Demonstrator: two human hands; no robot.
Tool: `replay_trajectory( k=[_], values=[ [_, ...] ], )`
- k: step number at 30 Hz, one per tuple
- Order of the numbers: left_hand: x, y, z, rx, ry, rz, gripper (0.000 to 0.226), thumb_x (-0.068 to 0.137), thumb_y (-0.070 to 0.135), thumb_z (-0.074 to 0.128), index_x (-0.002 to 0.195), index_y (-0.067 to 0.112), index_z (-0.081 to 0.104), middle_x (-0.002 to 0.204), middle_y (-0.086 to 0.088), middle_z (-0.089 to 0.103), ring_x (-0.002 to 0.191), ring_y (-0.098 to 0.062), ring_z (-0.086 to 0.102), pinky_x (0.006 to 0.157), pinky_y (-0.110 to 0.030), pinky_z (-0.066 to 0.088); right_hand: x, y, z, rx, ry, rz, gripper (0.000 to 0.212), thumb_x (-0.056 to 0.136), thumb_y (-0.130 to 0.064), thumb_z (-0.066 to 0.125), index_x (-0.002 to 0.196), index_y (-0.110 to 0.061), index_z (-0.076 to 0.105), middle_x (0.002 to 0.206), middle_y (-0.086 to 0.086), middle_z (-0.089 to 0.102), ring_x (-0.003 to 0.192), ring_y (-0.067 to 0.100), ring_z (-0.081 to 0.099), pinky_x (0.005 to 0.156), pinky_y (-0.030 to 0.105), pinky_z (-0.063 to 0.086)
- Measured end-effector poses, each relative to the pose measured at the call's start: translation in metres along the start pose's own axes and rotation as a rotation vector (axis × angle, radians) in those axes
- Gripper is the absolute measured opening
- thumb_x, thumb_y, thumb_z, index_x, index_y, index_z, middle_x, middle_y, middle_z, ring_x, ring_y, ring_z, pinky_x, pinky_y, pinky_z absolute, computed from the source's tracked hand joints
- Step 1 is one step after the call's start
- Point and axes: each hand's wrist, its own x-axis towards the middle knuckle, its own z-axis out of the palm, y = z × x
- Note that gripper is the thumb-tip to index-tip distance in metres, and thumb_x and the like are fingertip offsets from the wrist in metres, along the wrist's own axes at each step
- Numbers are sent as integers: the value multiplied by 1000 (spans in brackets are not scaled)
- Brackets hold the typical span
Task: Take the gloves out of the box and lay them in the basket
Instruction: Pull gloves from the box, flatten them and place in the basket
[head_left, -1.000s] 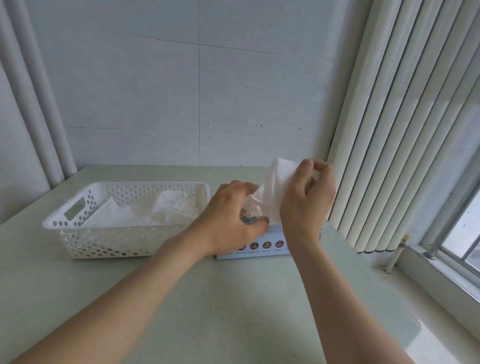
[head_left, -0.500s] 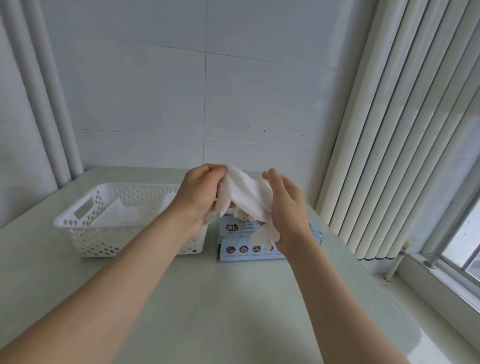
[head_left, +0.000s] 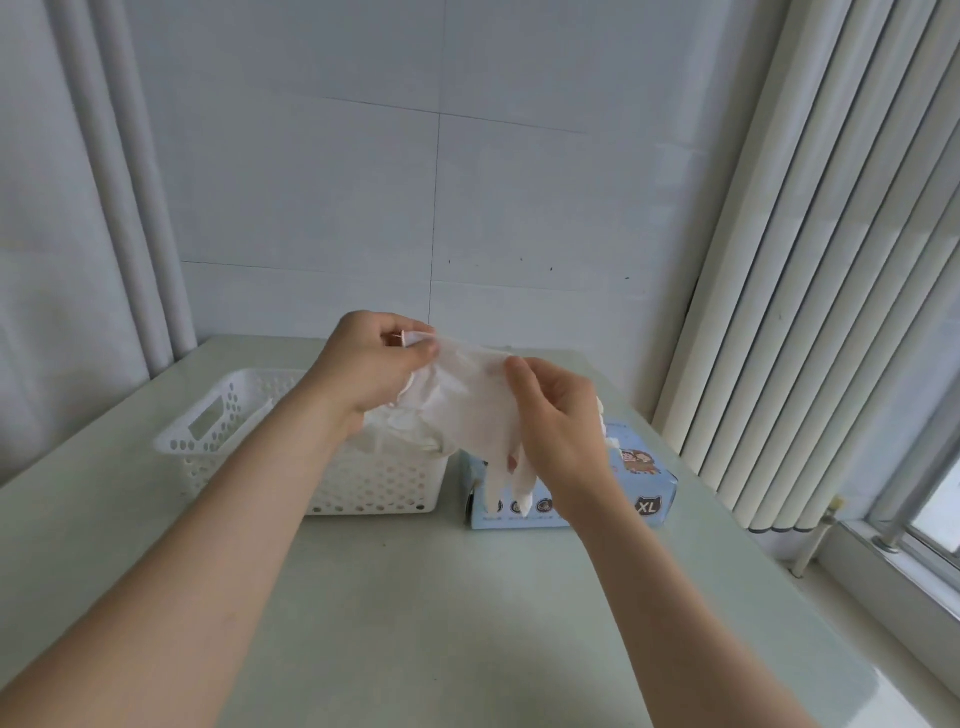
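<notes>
We have pulled the glove (head_left: 467, 410) clear of the box (head_left: 660, 483), left hand (head_left: 363, 369) pinching its cuff, right hand (head_left: 556, 421) pinching its edge, so the basket (head_left: 374, 483) at nine o'clock likely comes next.

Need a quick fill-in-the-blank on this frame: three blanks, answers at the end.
1. The left hand and right hand both hold a white ____.
2. Seen from the camera, the basket stands to the ____ of the box.
3. The box is marked size ____.
Answers: glove; left; XL
</notes>
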Motion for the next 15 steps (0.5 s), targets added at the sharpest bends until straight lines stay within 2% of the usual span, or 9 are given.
replay_trajectory(
  k=[2, 3, 4, 6, 8, 10, 12, 13, 15],
  values=[
    [4, 0, -8, 9, 54, 26, 17, 98, 16, 71, 114, 16, 77, 97, 1, 75, 92, -11, 71, 70, -15, 48, 4, -4, 6, -2, -13, -22, 46, 109, -32, 52, 92, 8, 68, 66, 23, 49, 51, 25, 52, 42, 38, 46],
    [6, -1, -11, 20, 81, 31, 16, 100, 15, 69, 113, 17, 77, 101, 5, 74, 95, -7, 69, 71, -14, 46, 6, -7, 7, -17, -35, -37, 50, 110, -32, 52, 88, 12, 62, 64, 19, 43, 48, 27, 52, 43, 41, 46],
    [8, -1, -15, 37, 107, 38, 15, 103, 16, 64, 111, 18, 77, 101, 9, 72, 93, -1, 66, 70, -14, 44, 9, -10, 9, -40, -68, -57, 52, 110, -31, 51, 86, 15, 56, 64, 20, 40, 47, 31, 53, 44, 45, 46],
    [13, -1, -23, 60, 142, 56, 22, 107, 17, 54, 107, 20, 76, 99, 11, 70, 87, 2, 61, 68, -17, 43, 16, -17, 15, -82, -142, -81, 49, 109, -28, 50, 88, 17, 52, 71, 33, 46, 50, 42, 61, 49, 49, 47],
    [17, -4, -30, 65, 166, 76, 26, 108, 19, 48, 106, 21, 73, 97, 8, 69, 83, -5, 61, 66, -22, 44, 25, -24, 20, -129, -169, -84, 43, 109, -24, 48, 91, 15, 54, 72, 32, 53, 53, 32, 67, 54, 45, 50],
    [21, -11, -37, 95, 196, 95, 24, 108, 25, 47, 104, 20, 70, 91, 7, 65, 80, -14, 60, 66, -27, 44, 34, -28, 29, -191, -170, -88, 40, 108, -23, 48, 85, 8, 56, 66, 14, 51, 52, 18, 61, 56, 41, 49],
    [25, -19, -44, 148, 244, 117, 26, 108, 30, 47, 91, 18, 62, 79, 4, 57, 73, -20, 53, 66, -32, 41, 43, -30, 38, -245, -150, -88, 39, 106, -26, 50, 77, -1, 58, 64, 3, 45, 54, 15, 47, 54, 34, 43],
    [26, -22, -47, 163, 272, 127, 30, 108, 32, 46, 84, 16, 56, 75, 3, 53, 71, -22, 49, 66, -34, 40, 46, -31, 43, -280, -129, -86, 39, 105, -27, 51, 77, -1, 58, 63, 2, 42, 56, 15, 40, 56, 31, 36],
    [29, -26, -53, 169, 339, 150, 30, 109, 33, 46, 87, 15, 54, 76, 3, 53, 75, -22, 50, 71, -35, 41, 54, -33, 53, -362, -81, -89, 41, 104, -29, 51, 87, 7, 62, 65, 14, 42, 60, 16, 37, 59, 32, 30]
  ],
)
